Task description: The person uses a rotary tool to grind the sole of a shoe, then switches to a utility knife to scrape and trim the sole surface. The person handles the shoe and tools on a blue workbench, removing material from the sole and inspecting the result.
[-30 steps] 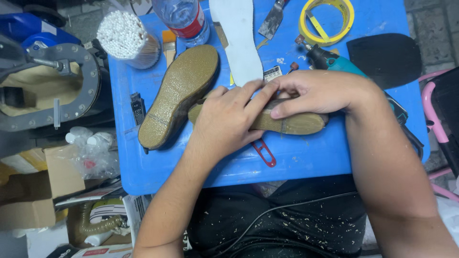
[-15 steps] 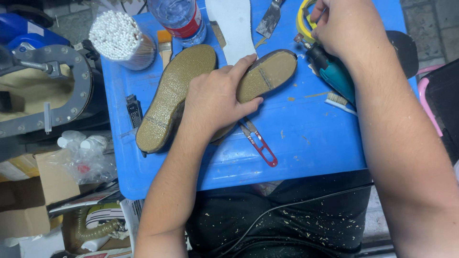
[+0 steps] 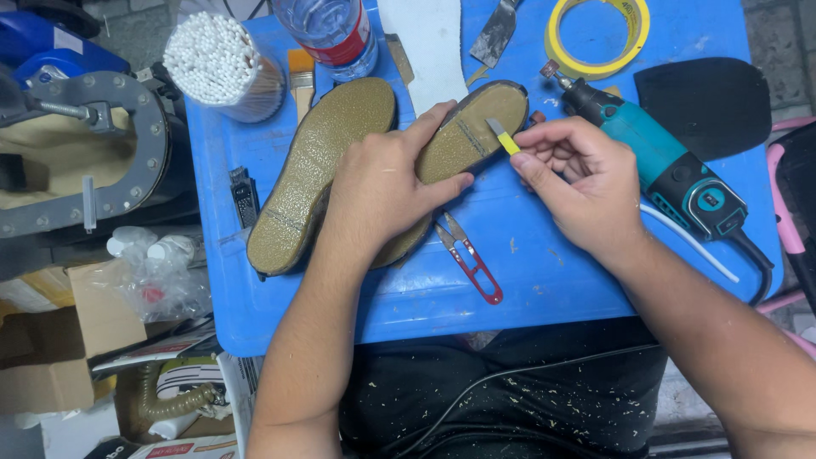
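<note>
My left hand (image 3: 387,187) presses down on an olive-tan shoe sole (image 3: 476,127) lying sole-up on the blue table (image 3: 544,272), fingers spread over its middle. My right hand (image 3: 574,174) pinches a small yellow-handled blade (image 3: 503,138), its tip touching the sole near the toe end. A second, matching sole (image 3: 319,170) lies sole-up just left of my left hand.
Red thread snips (image 3: 472,259) lie below the sole. A teal rotary tool (image 3: 659,166) with cord sits right of my right hand. At the back: yellow tape roll (image 3: 599,38), scraper (image 3: 495,34), white insole (image 3: 429,42), water bottle (image 3: 331,30), cup of cotton swabs (image 3: 221,64), black rubber piece (image 3: 705,102).
My right hand came back from the table's far right corner holding the yellow-handled blade and set it against the sole. The left hand stayed on the sole, which has turned toward the upper right.
</note>
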